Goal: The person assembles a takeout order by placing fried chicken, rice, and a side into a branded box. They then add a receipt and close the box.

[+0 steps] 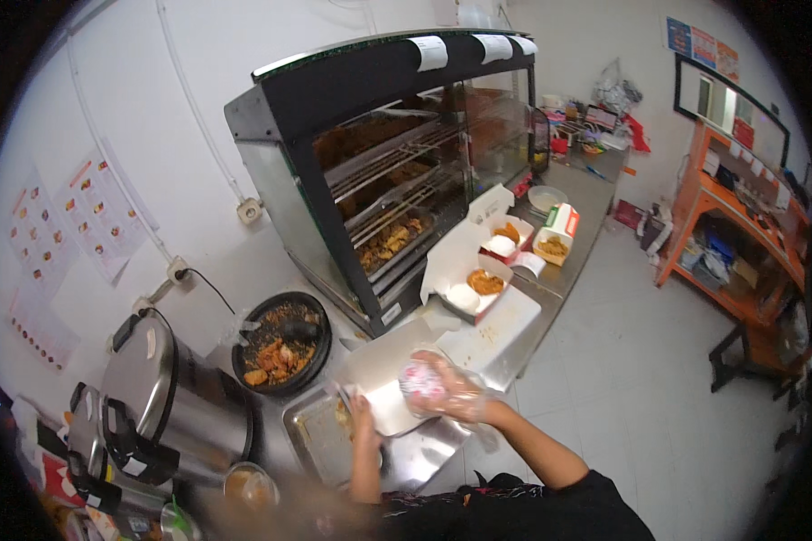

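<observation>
My right hand [442,388] wears a clear plastic glove and holds a rounded white lump with a pink tint over an open white food box [383,374] on the steel counter. The fingers are curled around the lump. My left hand [361,413] rests on the near left edge of that box, beside a steel tray [316,433]. What the left fingers grip is too small to tell.
A glass warming cabinet [397,162] with fried pieces stands behind. Two open boxes [478,284] hold rice and fried food further along the counter. A black bowl [281,343] of sauced pieces and a steel rice cooker [167,392] sit to the left. An orange shelf unit [740,225] stands at the right.
</observation>
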Tool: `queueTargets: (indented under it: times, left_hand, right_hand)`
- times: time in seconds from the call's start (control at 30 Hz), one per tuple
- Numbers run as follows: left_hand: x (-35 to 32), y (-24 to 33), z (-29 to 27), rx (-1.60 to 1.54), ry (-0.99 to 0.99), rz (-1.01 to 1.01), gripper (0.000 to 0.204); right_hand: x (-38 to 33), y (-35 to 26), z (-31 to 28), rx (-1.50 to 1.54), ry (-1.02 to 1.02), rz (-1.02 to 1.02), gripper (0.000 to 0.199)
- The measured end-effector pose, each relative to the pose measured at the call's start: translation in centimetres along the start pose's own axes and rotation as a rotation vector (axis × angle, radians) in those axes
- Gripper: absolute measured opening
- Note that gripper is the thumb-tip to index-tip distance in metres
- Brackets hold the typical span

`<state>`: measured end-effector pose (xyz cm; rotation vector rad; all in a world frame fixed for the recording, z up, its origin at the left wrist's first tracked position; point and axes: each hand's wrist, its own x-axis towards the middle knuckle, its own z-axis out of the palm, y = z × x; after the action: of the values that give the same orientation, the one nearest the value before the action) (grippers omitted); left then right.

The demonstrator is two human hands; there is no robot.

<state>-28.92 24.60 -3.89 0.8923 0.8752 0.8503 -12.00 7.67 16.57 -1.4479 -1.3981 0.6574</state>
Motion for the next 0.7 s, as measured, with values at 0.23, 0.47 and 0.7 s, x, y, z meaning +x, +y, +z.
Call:
queueTargets:
  times: [0.23,0.47,0.7]
  left_hand:
    - [4.4,-1.5,14.9,-0.137,0.305,-0.063,0.038]
    - [5.7,-2.5,15.4,-0.465,0.362,0.081,0.037]
    - [0.6,-5.2,19.2,-0.252,0.685,0.050,0.042]
  right_hand:
    - [12.8,12.0,-1.6,-0.800,-0.825,0.335,0.055]
    - [23.3,8.8,-11.1,-0.704,0.154,-0.327,0.041]
    - [45.7,15.0,-15.8,-0.597,0.153,-0.176,0.056]
